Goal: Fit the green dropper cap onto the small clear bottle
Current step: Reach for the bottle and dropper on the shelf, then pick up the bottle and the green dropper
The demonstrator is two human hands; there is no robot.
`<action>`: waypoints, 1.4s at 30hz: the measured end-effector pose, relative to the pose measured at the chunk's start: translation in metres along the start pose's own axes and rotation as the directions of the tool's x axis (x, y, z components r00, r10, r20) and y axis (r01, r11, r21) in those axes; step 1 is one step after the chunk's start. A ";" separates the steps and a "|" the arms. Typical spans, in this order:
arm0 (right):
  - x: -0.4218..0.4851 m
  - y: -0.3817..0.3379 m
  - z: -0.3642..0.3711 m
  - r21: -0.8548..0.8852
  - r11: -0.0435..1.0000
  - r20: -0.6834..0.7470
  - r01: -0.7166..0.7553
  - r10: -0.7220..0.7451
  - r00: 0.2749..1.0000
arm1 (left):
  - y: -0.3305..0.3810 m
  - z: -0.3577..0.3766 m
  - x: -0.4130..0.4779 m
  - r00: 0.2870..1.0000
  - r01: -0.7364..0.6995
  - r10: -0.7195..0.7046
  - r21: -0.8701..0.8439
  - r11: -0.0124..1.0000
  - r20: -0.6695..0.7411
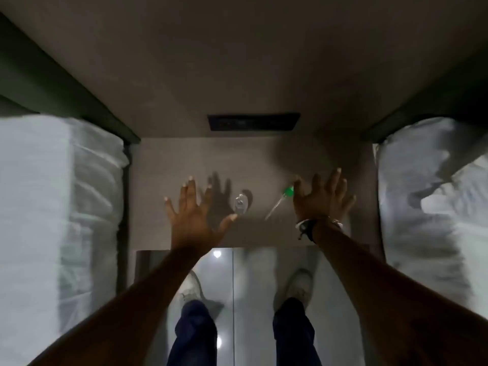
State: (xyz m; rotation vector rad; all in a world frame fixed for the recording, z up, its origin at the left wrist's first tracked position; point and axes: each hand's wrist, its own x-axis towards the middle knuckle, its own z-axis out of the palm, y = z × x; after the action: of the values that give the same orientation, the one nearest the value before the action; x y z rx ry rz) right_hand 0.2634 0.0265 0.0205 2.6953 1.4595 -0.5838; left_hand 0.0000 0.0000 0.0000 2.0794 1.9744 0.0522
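Note:
A small clear bottle point(239, 204) stands upright on the grey bedside table point(264, 159), seen from above. To its right lies the green dropper cap point(288, 192) with its glass pipette point(274, 207) slanting toward me. My left hand point(194, 215) hovers just left of the bottle, fingers spread, thumb tip close below the bottle. My right hand point(320, 199) hovers just right of the cap, fingers spread, partly covering the cap's far end. Neither hand holds anything.
Two beds with white bedding flank the table: one at the left point(58, 220), one at the right point(433, 207). A dark panel point(253, 122) is set in the wall behind the table. My shoes and legs point(195, 326) stand on a glossy floor below the table's front edge.

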 end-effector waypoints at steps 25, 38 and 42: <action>0.060 -0.056 0.074 0.869 0.482 0.064 -0.111 0.113 0.991 | 0.035 0.138 0.022 0.966 0.185 -0.238 -0.369 0.911 -0.103; -0.001 -0.073 0.049 0.870 0.390 -0.281 0.302 -0.112 0.953 | 0.031 0.140 0.019 0.979 0.126 -0.166 -0.290 0.949 -0.115; -0.008 -0.069 0.050 0.850 0.391 -0.335 0.353 -0.117 0.935 | 0.032 0.142 0.019 0.979 0.145 -0.175 -0.249 0.957 -0.100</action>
State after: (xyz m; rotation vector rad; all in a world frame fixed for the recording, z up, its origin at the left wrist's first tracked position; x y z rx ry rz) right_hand 0.1876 0.0495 -0.0121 3.3854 2.0640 -1.5548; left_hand 0.0623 -0.0067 -0.1324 1.7964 2.0828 0.3757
